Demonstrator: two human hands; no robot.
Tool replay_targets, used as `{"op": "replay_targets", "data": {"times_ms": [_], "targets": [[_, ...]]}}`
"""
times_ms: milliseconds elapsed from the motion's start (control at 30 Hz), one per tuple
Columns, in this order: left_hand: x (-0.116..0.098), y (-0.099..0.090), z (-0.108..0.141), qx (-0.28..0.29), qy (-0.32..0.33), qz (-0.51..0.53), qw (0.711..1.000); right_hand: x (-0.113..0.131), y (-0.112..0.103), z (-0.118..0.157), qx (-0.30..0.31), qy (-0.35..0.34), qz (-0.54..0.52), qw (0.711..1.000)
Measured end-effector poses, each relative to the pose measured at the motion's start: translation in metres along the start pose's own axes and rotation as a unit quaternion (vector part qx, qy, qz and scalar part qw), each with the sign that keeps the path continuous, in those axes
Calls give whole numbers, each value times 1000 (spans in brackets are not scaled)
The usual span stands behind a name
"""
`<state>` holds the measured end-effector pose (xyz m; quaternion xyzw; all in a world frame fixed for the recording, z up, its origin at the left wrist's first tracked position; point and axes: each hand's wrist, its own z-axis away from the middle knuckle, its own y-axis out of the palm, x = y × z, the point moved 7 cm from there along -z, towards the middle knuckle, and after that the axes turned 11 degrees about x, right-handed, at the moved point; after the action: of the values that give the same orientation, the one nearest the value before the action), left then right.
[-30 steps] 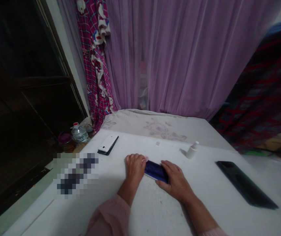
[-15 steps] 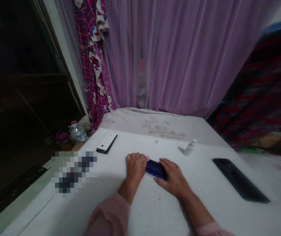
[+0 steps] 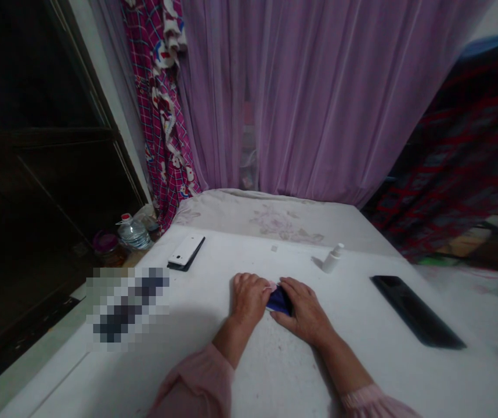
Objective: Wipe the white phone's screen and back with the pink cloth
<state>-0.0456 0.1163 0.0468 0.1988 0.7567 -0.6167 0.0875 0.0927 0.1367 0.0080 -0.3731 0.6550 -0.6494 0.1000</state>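
Observation:
A dark blue phone [image 3: 279,301] lies on the white tabletop between my hands, with a pale edge toward me. My right hand [image 3: 307,309] grips its right end, thumb along the near side and fingers on the far side. Over the left part of the phone, my left hand [image 3: 249,299] is closed and pressed down. A bit of pink cloth [image 3: 271,286] sticks out at its fingertips; the rest is hidden under the hand.
A white phone [image 3: 187,251] rests on a darker one at the left. A white spray bottle [image 3: 331,259] stands beyond my right hand, with a long black phone-like slab [image 3: 417,313] at the right. A small pale square [image 3: 274,248] lies farther back. A blurred-out patch covers something at the left.
My left hand has slid to the right over the phone with the pink cloth, covering more of it. The right hand keeps its grip. The view has shifted slightly.

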Motion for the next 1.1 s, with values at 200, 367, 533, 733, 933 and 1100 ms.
{"op": "replay_targets", "data": {"times_ms": [200,367,533,733,933,1100], "targets": [[34,-14,-1,-33,-62,-31,997,-1,0,0,6,12,-1,1000],[49,-19,1,-42,-91,-36,994,-26,-2,12,29,48,5,998],[49,-18,2,-46,-89,-45,994,-42,-8,26,44,61,-4,997],[25,-11,5,-28,-45,-27,998,-35,-8,25,32,52,-21,998],[-21,5,10,3,41,7,999,-34,-9,25,17,44,-13,999],[-11,0,8,-6,39,-5,999,-34,-8,24,19,48,-11,999]]}}
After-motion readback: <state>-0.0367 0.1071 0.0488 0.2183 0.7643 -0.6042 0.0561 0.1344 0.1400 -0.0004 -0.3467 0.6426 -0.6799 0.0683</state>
